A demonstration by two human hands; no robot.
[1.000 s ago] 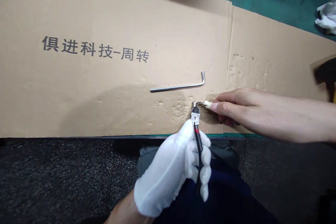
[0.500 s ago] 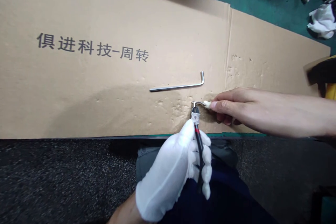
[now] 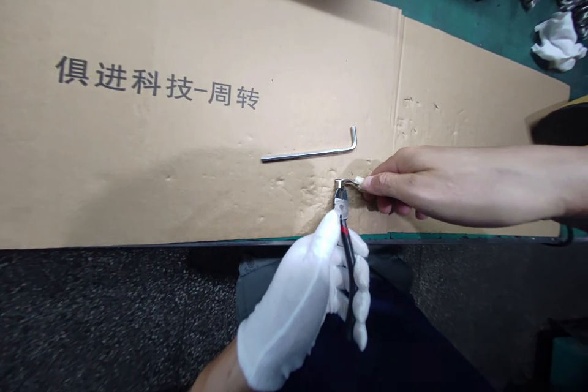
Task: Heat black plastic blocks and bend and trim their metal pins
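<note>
The gloved left hand [image 3: 296,312] sits near, closed firmly around the black-and-red handles of the pliers [image 3: 348,254], their tips pointing far. The bare right arm reaches in from the right, its right hand [image 3: 395,187] in a narrow pinch on a small metal part [image 3: 351,182], whose end meets the pliers' jaws above the cardboard [image 3: 138,165]. A hex key [image 3: 307,154] lies just beyond.

"Where can a hand be passed?"

"Over the cardboard sheet [image 3: 138,153], wide room is left on the far side, around the hex key [image 3: 309,151]."

"And what is in the way?"

"The right side is blocked by the bare hand [image 3: 399,187] and small metal piece [image 3: 353,182]; below, by the gloved hand [image 3: 294,312] and pliers [image 3: 348,257]."
</note>
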